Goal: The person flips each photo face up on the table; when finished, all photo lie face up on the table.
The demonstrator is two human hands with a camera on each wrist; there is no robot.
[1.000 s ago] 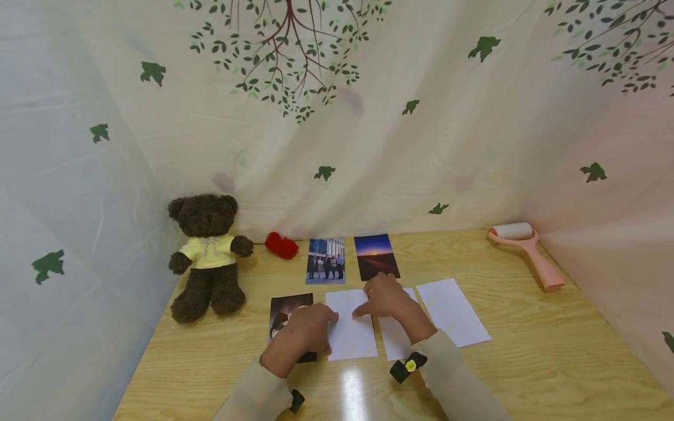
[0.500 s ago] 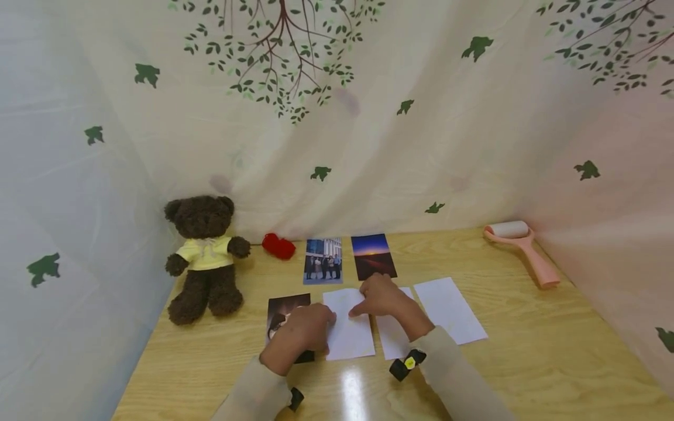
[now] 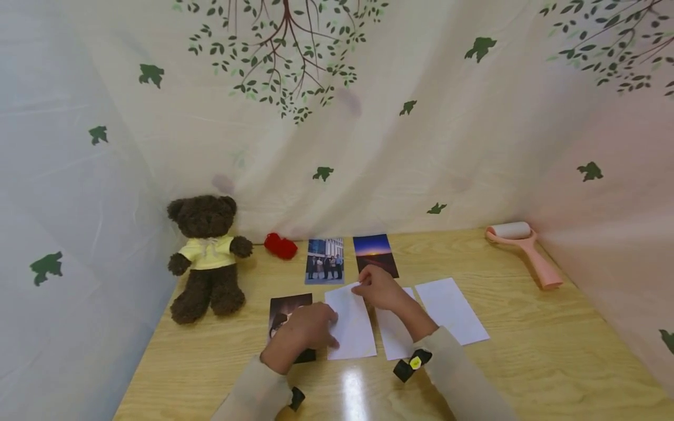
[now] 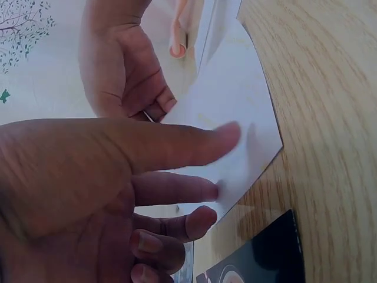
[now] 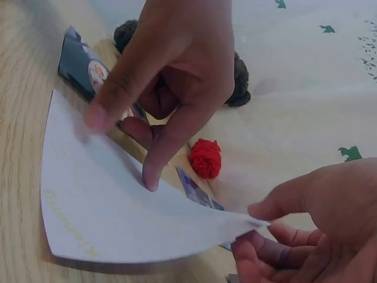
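My right hand (image 3: 383, 287) pinches the far right corner of a white sheet (image 3: 350, 327). In the right wrist view that raised corner sits between thumb and fingers of the right hand (image 5: 312, 227), and the sheet (image 5: 112, 200) bends up from the table. The left hand (image 3: 308, 328) lies at the sheet's left edge, thumb and fingers spread. In the left wrist view the left hand (image 4: 129, 183) has its fingertips at the sheet (image 4: 235, 100), not gripping it. A dark photo (image 3: 289, 304) is partly hidden under the left hand.
Two white sheets (image 3: 450, 310) lie to the right. Behind are a group photo (image 3: 325, 261) and a sunset photo (image 3: 375, 254). A red yarn bundle (image 3: 281, 246) and a brown teddy bear (image 3: 207, 257) stand back left; a pink lint roller (image 3: 532, 251) lies back right.
My right hand has moved slightly back and now pinches the sheet's far corner, which has lifted. The left hand's thumb and fingers have spread apart.
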